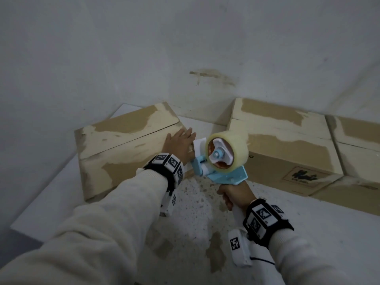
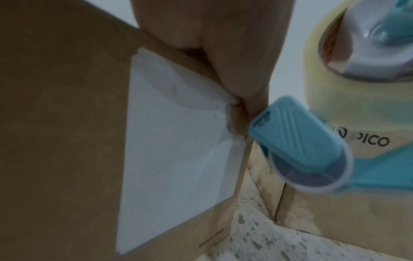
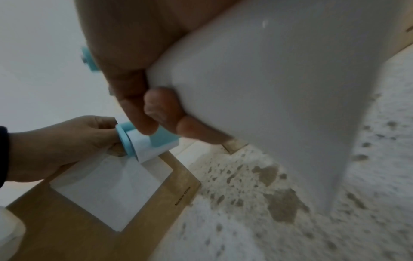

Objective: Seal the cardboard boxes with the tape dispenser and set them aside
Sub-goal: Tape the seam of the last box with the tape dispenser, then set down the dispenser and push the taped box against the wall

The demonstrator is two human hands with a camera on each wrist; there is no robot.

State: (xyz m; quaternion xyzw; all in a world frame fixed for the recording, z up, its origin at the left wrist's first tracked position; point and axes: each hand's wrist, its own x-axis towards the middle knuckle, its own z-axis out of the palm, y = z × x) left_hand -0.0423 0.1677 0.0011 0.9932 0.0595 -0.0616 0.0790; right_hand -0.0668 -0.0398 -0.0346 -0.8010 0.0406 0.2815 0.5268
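1. Three cardboard boxes show in the head view: one under the left hand [image 1: 181, 144], the near box [image 1: 127, 140], and two others well off to the right of the right hand [image 1: 230, 194], a middle box [image 1: 287, 149] and a far box [image 1: 362, 145] touching side by side against the wall [image 1: 185, 48].
2. The left hand lies on the near box's top at its right-hand corner, fingers extended across the flap; in the left wrist view the thumb [image 2: 252, 88] bends down over the box edge, touching the white label [image 2: 178, 141] on the side face.
3. The right hand is wrapped round the white handle [image 3: 279, 88] of the blue tape dispenser [image 1: 222, 161], fingers curled tight.
4. The dispenser's front roller [image 3: 143, 146] sits just beside the left hand, at the top edge of the label.
5. The clear tape roll [image 1: 226, 149] stands above the right hand.
6. The speckled floor [image 1: 197, 202] lies below both hands.
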